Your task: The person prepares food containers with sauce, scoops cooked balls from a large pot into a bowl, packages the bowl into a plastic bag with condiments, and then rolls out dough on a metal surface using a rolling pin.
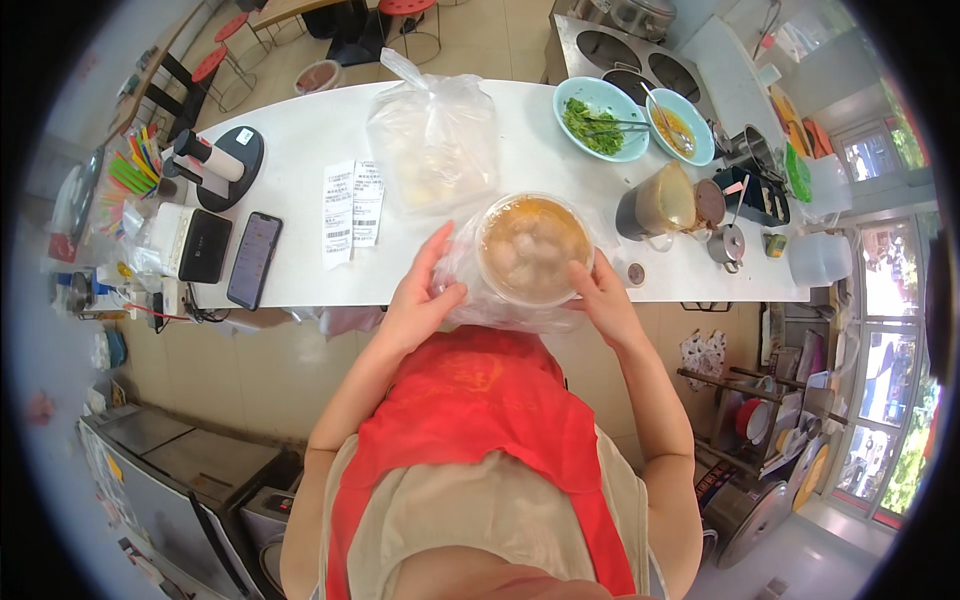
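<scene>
A round clear plastic takeaway bowl point(534, 247) of brown broth with pale balls stands near the counter's front edge. My right hand point(606, 296) grips its right side, thumb over the rim and the other fingers partly hidden. Crumpled clear plastic bag point(459, 262) film lies around and beneath the bowl. At the left, my left hand point(424, 296) holds this film between thumb and fingers, a little apart from the bowl. Just behind stands a knotted plastic bag point(433, 142) with pale contents. Two printed paper slips point(339, 214) lie left of it.
The white counter point(292, 180) carries a smartphone point(255, 259), a black-fronted box point(204, 246) and a roll stand point(225, 166) at left. To the right are a bowl of chopped greens point(592, 124), a sauce bowl point(682, 127), a dark-liquid jug point(656, 202) and a lidded metal pot point(726, 246).
</scene>
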Demonstrator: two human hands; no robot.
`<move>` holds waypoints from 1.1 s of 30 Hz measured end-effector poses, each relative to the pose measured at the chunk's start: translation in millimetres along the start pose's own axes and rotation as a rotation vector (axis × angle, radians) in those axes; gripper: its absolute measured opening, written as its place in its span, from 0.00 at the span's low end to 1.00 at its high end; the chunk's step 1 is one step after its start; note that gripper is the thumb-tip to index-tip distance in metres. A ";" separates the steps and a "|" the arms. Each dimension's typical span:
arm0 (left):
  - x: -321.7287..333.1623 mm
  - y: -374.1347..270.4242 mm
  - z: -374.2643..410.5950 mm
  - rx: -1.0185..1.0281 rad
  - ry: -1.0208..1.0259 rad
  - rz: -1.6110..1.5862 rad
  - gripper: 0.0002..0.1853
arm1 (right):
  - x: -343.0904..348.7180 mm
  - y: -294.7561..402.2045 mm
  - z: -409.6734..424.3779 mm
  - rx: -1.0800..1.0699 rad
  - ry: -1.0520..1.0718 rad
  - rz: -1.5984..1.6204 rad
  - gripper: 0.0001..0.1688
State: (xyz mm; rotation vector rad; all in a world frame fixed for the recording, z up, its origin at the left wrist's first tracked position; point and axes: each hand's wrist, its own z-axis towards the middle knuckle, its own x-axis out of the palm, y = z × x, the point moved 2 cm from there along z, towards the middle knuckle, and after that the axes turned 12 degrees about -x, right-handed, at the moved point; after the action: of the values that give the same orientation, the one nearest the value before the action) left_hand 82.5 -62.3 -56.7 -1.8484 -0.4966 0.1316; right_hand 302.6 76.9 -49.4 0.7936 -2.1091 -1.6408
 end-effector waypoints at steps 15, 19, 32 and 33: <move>27.8 -47.7 -19.7 0.106 0.084 -0.099 0.10 | -27.2 51.6 41.3 -0.533 -0.220 0.085 0.12; 57.5 -87.1 -14.6 0.241 0.246 -0.141 0.11 | -6.9 91.1 31.0 -0.630 -0.072 0.323 0.07; 60.5 -129.3 -2.9 0.313 0.229 -0.171 0.13 | -35.0 122.0 8.9 -0.906 -0.036 0.116 0.03; 60.1 -126.9 0.1 0.340 0.206 -0.164 0.13 | -28.2 124.8 13.7 -0.909 -0.027 0.068 0.03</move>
State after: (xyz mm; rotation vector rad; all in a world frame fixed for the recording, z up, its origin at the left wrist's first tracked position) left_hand 102.6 -6.4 70.6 -1.4638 -0.4485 -0.0811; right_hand 289.9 126.4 68.7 0.3794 -1.1358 -2.2535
